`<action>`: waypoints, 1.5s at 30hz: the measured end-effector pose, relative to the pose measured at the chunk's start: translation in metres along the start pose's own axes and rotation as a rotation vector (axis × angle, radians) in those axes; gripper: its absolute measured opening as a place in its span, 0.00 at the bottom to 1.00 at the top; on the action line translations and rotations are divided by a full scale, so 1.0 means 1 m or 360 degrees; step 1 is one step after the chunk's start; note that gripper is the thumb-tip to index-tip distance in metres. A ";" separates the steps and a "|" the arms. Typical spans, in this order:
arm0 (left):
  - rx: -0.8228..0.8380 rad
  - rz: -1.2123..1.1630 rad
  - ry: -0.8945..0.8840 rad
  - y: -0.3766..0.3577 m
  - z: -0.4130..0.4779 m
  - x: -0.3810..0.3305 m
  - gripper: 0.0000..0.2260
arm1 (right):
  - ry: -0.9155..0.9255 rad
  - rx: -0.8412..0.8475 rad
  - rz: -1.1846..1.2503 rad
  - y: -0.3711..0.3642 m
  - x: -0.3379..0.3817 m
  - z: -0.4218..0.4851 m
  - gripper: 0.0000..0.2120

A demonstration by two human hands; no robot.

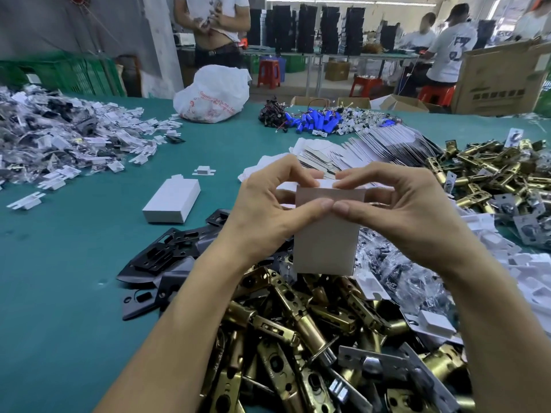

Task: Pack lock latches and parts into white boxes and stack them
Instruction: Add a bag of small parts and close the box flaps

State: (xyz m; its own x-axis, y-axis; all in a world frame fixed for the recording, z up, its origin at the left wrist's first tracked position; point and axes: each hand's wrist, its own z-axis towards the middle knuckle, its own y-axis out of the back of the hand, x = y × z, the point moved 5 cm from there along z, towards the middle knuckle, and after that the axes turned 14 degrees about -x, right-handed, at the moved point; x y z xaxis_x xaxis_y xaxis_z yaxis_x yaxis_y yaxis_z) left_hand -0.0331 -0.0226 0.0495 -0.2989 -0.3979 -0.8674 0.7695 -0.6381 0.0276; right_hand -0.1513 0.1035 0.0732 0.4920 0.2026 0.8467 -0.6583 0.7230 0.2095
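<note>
With my left hand (268, 204) and right hand (396, 210) both pinching the top flap of the box (326, 236), held over the latches (298, 338) at 6 o'clock, I reckon uneven thumb pressure could crease the flap or drop the box.

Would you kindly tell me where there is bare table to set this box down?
Bare green table lies left of the black plates, on the near side of the closed white box. A second patch runs between the plastic bag and the flat box blanks. Nearest you, the brass latches crowd everything.
</note>
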 end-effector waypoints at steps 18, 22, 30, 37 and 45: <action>-0.0015 -0.0101 0.0163 -0.003 0.001 0.006 0.19 | -0.0117 -0.0227 0.0195 0.008 0.000 0.001 0.11; 0.0261 0.0004 0.0588 -0.003 -0.005 0.020 0.29 | -0.0245 -0.0446 0.0476 0.012 -0.001 0.002 0.12; -0.0035 -0.0162 0.0755 0.008 0.003 0.014 0.14 | -0.0461 -0.0525 0.0436 0.003 -0.010 0.002 0.13; -0.1193 -0.0114 0.0895 0.105 0.026 0.062 0.11 | -0.0589 -0.0273 0.0187 -0.010 -0.019 -0.003 0.11; -0.1322 0.0072 0.1114 0.147 0.034 0.118 0.15 | -0.0575 -0.0158 0.0125 -0.019 -0.020 -0.003 0.09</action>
State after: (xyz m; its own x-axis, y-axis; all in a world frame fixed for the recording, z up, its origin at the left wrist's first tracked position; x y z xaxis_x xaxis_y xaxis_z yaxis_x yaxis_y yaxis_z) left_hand 0.0259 -0.1856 -0.0316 -0.0752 0.2219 -0.9722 0.9918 0.1178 -0.0499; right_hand -0.1475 0.0878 0.0507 0.1977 0.0269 0.9799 -0.6189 0.7786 0.1035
